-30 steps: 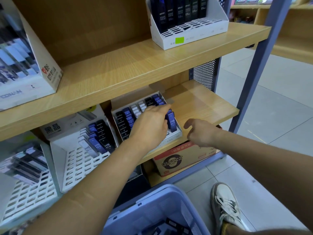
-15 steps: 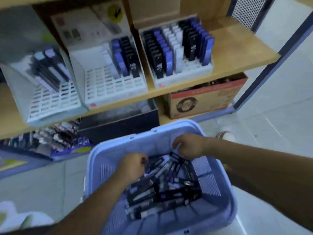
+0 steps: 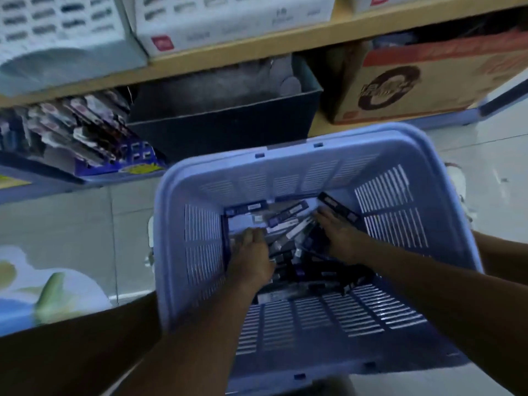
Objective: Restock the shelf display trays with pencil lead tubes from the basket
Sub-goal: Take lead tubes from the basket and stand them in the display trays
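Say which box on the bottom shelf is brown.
The cardboard box with the round dark logo, at the far right; the open bin left of it is black.

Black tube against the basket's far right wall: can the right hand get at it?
Probably yes: the right hand is down inside the basket, right beside the black tube, and nothing lies over it.
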Demonstrator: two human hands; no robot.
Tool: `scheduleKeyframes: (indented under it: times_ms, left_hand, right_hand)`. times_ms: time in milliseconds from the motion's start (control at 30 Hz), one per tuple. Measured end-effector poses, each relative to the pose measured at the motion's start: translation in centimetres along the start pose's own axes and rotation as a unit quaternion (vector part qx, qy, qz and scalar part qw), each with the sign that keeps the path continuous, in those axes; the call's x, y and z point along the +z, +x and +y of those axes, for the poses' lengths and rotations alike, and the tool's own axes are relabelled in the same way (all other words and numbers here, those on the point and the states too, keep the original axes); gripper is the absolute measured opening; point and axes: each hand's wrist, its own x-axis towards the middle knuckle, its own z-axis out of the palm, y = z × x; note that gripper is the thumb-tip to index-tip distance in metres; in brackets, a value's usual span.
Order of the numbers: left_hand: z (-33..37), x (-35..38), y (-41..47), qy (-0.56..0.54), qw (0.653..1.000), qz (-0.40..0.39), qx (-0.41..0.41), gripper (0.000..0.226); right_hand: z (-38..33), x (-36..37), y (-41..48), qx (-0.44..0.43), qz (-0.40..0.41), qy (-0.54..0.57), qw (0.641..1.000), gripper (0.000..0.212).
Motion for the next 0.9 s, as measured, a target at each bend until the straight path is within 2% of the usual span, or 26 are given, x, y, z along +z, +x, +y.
scheduleKeyframes:
  times_ms: [133,267,400,500,600,667,733,800,900]
  left_hand:
    - [0.0,0.0,0.0,0.062,0.997,0.05,-0.023,0.077]
    - [0.5,-0.3,0.6,0.08,0.995,0.066,-0.013,0.067]
    - [1.1,0.2,0.9,0.057,0.997,0.05,0.001,0.066]
    - [1.2,0.0,1.2,0.068,0.997,0.023,-0.003,0.071]
    - [1.1,0.0,1.3,0.092,0.996,0.006,-0.01,0.053]
    - [1.0,0.2,1.0,0.097,0.995,0.019,0.015,0.039]
    - [1.1,0.3,0.7,0.073,0.995,0.038,0.051,0.024]
    - [1.5,0.1,0.4,0.037,0.996,0.05,0.07,0.016]
    - [1.8,-0.3,-0.1,0.013,0.996,0.032,0.079,0.025]
  right_hand:
    - [-0.2,1.0,-0.8,0.03,0.062,-0.078,0.995,0.089]
    - [-0.3,1.5,-0.8,0.056,0.073,-0.1,0.991,0.092]
    - [0.2,1.5,-0.2,0.039,0.129,-0.089,0.987,0.085]
    - [0.1,1.0,0.2,0.036,0.108,-0.102,0.988,0.081]
    - [-0.2,0.8,0.3,0.023,0.086,-0.105,0.991,0.083]
    - [-0.5,1.2,0.4,0.021,0.096,-0.115,0.989,0.084]
    - [-1.1,2.0,0.8,-0.007,0.097,-0.127,0.987,0.08]
    - [-2.0,2.9,1.2,-0.077,0.103,-0.177,0.976,0.071]
    - [-2.5,3.7,1.8,-0.111,0.132,-0.215,0.961,0.053]
